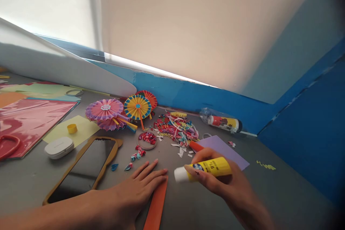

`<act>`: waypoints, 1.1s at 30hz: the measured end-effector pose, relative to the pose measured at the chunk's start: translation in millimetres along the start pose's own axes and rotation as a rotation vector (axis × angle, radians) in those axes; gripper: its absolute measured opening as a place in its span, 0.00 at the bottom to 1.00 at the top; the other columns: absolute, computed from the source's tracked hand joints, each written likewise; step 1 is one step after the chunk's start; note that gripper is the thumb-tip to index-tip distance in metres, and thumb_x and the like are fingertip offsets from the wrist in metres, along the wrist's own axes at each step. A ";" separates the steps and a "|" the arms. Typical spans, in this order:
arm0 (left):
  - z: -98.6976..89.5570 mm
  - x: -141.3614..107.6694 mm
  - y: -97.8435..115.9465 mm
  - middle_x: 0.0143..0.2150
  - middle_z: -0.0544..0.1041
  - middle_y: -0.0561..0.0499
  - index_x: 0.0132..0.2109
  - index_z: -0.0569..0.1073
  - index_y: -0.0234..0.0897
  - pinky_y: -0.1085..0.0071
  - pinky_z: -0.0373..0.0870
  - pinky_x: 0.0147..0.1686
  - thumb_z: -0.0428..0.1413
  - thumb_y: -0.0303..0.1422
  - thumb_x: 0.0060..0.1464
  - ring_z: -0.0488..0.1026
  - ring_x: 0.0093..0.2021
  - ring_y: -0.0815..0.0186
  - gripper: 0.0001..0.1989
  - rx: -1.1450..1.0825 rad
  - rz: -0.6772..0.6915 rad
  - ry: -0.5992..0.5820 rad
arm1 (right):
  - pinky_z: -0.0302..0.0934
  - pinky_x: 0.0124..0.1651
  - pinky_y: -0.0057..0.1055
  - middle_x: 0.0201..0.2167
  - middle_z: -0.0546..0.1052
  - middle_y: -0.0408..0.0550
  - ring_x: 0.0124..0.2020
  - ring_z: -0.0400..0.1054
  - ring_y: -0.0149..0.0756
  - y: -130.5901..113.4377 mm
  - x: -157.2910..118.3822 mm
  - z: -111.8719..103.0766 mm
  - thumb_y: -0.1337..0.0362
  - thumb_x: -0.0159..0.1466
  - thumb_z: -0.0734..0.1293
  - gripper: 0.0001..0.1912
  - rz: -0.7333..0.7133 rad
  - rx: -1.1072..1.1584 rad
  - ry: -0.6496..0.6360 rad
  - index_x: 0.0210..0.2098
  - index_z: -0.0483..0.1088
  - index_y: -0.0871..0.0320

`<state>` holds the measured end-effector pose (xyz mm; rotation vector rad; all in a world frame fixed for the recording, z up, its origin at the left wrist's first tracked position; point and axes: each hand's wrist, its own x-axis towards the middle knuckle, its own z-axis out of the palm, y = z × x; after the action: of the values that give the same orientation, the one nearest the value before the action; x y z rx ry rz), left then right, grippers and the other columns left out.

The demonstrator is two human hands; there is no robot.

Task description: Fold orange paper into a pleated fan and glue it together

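Observation:
My left hand [145, 183] lies flat with its fingers stretched out, the fingertips at the upper end of an orange paper strip [158, 205] on the grey table. My right hand [229, 183] is wrapped round a yellow glue stick [215, 167], held above the table to the right of the strip. The white end of the glue stick points left, toward my left hand. An orange piece [196, 146] shows just behind my right hand; what it belongs to is hidden. Purple paper [218, 147] lies beyond that hand.
Folded paper rosettes [137, 106] stand toward the wall, beside a heap of paper scraps [175, 125]. A phone [86, 169], a white case [59, 147], a yellow cap [72, 128] and red scissors [10, 147] lie left. A wrapped bottle [223, 123] rests by the blue wall.

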<state>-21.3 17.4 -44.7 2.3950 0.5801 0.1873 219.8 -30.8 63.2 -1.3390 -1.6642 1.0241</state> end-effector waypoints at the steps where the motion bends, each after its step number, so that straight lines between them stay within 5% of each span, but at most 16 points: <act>1: -2.1 0.2 2.6 0.70 0.44 0.37 0.68 0.49 0.27 0.43 0.32 0.64 0.62 0.62 0.28 0.32 0.68 0.39 0.67 -0.015 0.003 -0.006 | 0.55 0.22 0.23 0.22 0.65 0.40 0.22 0.58 0.28 3.0 -1.0 6.9 0.50 0.58 0.68 0.15 -0.004 0.014 -0.037 0.29 0.67 0.55; 6: -14.1 1.7 18.6 0.70 0.40 0.36 0.68 0.47 0.25 0.44 0.27 0.63 0.61 0.63 0.28 0.31 0.68 0.40 0.68 -0.026 -0.009 -0.070 | 0.51 0.21 0.22 0.18 0.60 0.37 0.19 0.52 0.25 23.3 -5.1 48.5 0.58 0.60 0.64 0.14 -0.152 -0.141 -0.272 0.23 0.59 0.57; 11: -13.1 1.9 16.3 0.70 0.40 0.37 0.69 0.48 0.29 0.44 0.27 0.63 0.61 0.61 0.33 0.31 0.68 0.40 0.63 0.005 0.033 -0.071 | 0.54 0.26 0.22 0.21 0.65 0.38 0.22 0.55 0.25 29.8 -3.4 67.0 0.65 0.60 0.62 0.09 -0.361 -0.274 -0.294 0.24 0.59 0.57; 17: 4.8 0.6 0.2 0.71 0.37 0.38 0.69 0.41 0.28 0.43 0.25 0.64 0.60 0.54 0.45 0.29 0.68 0.42 0.57 0.162 0.052 -0.058 | 0.47 0.20 0.22 0.16 0.59 0.34 0.17 0.49 0.23 45.7 -7.4 83.3 0.64 0.56 0.65 0.13 -0.615 -0.270 -0.269 0.21 0.55 0.57; 24: 14.0 0.6 -5.4 0.71 0.34 0.42 0.70 0.37 0.33 0.45 0.28 0.65 0.60 0.44 0.51 0.28 0.69 0.45 0.51 0.291 0.044 -0.059 | 0.51 0.23 0.21 0.18 0.58 0.35 0.19 0.48 0.24 38.0 -1.6 84.2 0.67 0.54 0.64 0.09 -0.531 -0.343 -0.394 0.21 0.58 0.57; 29: 2.8 0.4 5.6 0.71 0.37 0.42 0.69 0.39 0.30 0.47 0.31 0.66 0.58 0.42 0.53 0.31 0.69 0.48 0.47 0.263 0.017 -0.079 | 0.46 0.20 0.21 0.17 0.56 0.35 0.18 0.49 0.23 31.8 -6.7 81.9 0.64 0.56 0.63 0.12 -0.520 -0.198 -0.580 0.21 0.54 0.56; 33: -17.0 -2.7 23.4 0.70 0.36 0.38 0.69 0.42 0.27 0.45 0.28 0.64 0.63 0.49 0.44 0.29 0.68 0.45 0.56 0.216 0.010 -0.181 | 0.48 0.21 0.21 0.17 0.56 0.35 0.18 0.49 0.24 6.8 -2.9 68.7 0.66 0.58 0.62 0.12 -0.387 -0.181 -0.463 0.21 0.56 0.57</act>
<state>-20.0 9.8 -16.7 2.5885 0.5258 -0.0920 160.4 -41.4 29.7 -0.8664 -2.2991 1.0134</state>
